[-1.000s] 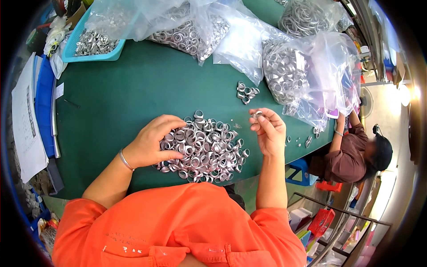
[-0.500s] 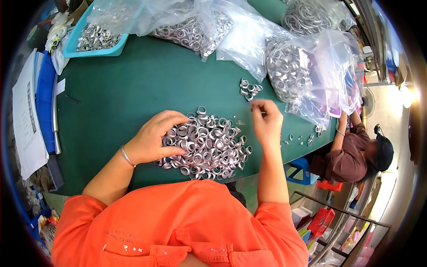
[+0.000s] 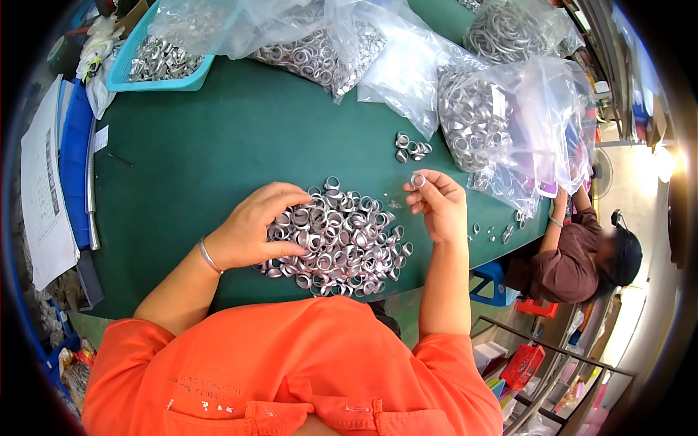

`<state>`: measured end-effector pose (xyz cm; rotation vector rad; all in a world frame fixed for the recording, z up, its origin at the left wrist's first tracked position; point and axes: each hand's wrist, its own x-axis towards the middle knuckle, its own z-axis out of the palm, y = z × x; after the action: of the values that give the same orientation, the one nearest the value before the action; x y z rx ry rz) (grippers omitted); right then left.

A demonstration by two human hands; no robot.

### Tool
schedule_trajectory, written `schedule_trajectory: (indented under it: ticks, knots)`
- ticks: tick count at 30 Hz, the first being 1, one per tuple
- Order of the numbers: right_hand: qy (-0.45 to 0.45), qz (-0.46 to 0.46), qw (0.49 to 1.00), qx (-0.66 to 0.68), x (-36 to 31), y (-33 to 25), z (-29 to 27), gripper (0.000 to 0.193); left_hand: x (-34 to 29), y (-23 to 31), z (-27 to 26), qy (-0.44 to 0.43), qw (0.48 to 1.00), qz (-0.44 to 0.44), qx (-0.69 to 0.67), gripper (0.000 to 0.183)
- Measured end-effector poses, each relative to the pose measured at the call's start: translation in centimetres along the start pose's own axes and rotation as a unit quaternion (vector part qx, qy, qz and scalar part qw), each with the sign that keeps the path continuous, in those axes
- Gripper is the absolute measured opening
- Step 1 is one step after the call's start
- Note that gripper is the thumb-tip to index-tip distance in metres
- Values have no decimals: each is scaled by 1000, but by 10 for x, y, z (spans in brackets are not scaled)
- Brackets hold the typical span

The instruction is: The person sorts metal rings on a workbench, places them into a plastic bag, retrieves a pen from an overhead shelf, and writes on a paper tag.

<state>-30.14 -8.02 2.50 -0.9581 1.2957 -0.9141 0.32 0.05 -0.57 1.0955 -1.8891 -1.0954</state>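
Head view showed the right hand (image 3: 438, 206) raised above the green table (image 3: 218, 145), its thumb and fingertips pinched together on a single metal ring (image 3: 418, 179); the left hand (image 3: 254, 232) lay loosely curled, fingers slightly apart, on the left edge of the big ring pile (image 3: 338, 236), touching rings without clearly gripping any; a small cluster of rings (image 3: 409, 146) sat just beyond the raised hand, far smaller than the pile, so the sorting seemed barely begun, with most rings left; clear bags of rings (image 3: 480, 116) lay farther back.
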Motion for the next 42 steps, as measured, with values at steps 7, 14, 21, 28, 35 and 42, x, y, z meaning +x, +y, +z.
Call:
schedule_trajectory:
  ticks: [7,14,21,28,35,42]
  knots:
    - [-139,-232,961,59,-17,8,18,21,1,-1,0,0,1000,2,4,65]
    - [106,-304,872,-370,14,9,29,11,-1,1,0,-1,1000,-2,0,64]
    - [74,-237,872,-422,22,17,20,12,-1,1,0,7,1000,6,-5,61]
    - [-125,-110,978,128,2,21,11,14,0,2,-1,3,1000,-6,-7,61]
    - [-149,-71,965,203,-10,19,9,18,0,0,0,3,1000,3,3,66]
    - [-141,-222,961,-86,-30,20,44,27,0,1,-1,2,1000,-3,-5,61]
